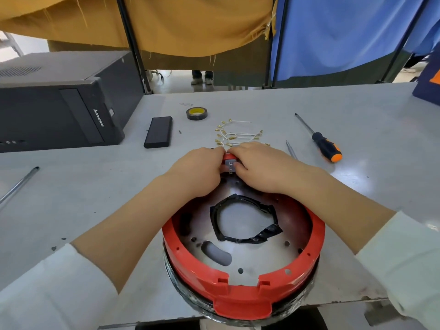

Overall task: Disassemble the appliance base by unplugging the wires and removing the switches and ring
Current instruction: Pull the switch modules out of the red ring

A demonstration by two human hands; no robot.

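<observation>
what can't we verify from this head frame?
- Switch: mostly covered by the left hand and right hand; seating unclear.
- Far rim of the red ring: hidden by both hands.
- Wires: too small to count.
- Rod: cut by the left edge.

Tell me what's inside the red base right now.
Inside the red base: a metal plate with holes and a ring of black tape. The hands cover the far rim around a switch.
</observation>
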